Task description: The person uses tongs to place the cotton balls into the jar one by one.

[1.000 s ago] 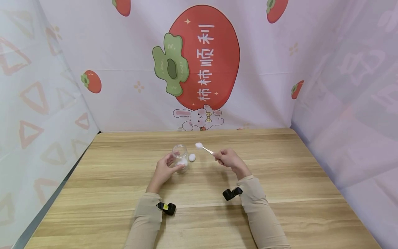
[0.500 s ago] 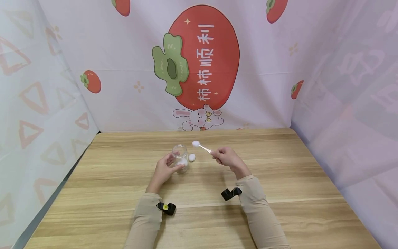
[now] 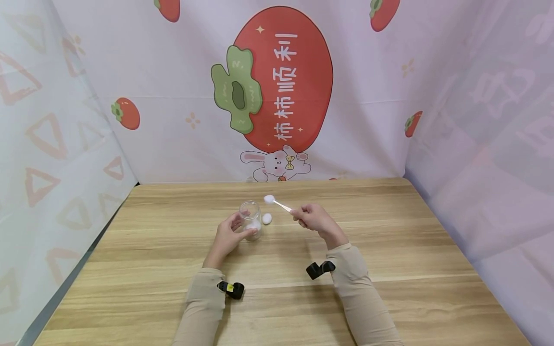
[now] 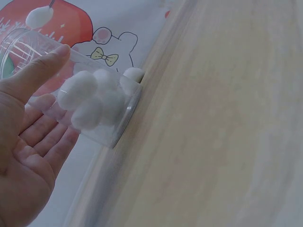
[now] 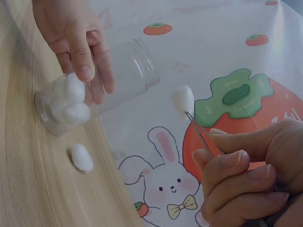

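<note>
A small clear jar [image 3: 251, 220] [image 4: 90, 101] [image 5: 102, 87] stands on the wooden table [image 3: 389, 240] with several white cotton balls in its bottom. My left hand [image 3: 229, 236] [image 4: 28, 142] [image 5: 78, 38] holds it, thumb and fingers round its wall. My right hand [image 3: 313, 218] [image 5: 246, 175] pinches metal tweezers [image 3: 282, 206] [image 5: 201, 135] that grip one cotton ball [image 3: 269, 198] [image 5: 182, 99] in the air, just up and right of the jar's mouth. Another loose cotton ball [image 3: 267, 218] [image 5: 81, 157] [image 4: 133, 74] lies on the table beside the jar.
Printed cloth walls [image 3: 285, 86] enclose the table on the back, left and right. Wrist cameras [image 3: 231, 289] sit on both beige sleeves near the table's front.
My right hand has carried the tweezers and their cotton ball a little leftward and up, closer to the jar's mouth. The left hand and jar have stayed still.
</note>
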Motion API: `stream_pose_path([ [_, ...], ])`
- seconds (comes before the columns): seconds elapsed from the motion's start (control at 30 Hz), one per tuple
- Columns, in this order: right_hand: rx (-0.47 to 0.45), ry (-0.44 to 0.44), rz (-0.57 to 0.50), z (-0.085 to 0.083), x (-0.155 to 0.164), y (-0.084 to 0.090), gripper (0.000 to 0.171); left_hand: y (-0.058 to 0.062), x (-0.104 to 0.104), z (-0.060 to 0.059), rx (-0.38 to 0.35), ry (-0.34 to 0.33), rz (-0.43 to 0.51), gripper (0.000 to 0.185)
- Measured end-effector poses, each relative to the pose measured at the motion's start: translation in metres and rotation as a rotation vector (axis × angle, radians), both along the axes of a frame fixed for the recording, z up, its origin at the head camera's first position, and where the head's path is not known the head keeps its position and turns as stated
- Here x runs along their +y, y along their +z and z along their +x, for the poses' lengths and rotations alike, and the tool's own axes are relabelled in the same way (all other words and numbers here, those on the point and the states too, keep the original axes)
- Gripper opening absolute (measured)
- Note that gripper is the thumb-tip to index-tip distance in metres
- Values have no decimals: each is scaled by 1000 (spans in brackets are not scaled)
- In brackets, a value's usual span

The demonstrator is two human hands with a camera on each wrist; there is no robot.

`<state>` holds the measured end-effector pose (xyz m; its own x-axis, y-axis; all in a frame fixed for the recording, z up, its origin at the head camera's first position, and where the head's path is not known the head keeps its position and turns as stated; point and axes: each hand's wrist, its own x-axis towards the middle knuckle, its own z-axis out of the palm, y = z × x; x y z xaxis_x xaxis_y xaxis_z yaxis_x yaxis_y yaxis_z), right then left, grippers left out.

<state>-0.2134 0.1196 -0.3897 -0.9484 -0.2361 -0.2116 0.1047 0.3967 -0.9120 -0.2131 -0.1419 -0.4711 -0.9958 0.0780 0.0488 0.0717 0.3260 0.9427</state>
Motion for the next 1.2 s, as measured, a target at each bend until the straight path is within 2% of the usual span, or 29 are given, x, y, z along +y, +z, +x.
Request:
stream_pose_path([
  [0.5,-3,20,-3,3,-6,5,25,1,1,0,9,-1,7,66],
  [0.7,19,56,0,3,-15,4,27,-2,1,-1,27,4,0,67],
  [0.93,10,64,11,5,-24,6,26,-1,0,-1,-7,-2,4,67],
  [1.2,12,80,14,3,-30,3,30,-2,0,-1,11,5,-11,71],
])
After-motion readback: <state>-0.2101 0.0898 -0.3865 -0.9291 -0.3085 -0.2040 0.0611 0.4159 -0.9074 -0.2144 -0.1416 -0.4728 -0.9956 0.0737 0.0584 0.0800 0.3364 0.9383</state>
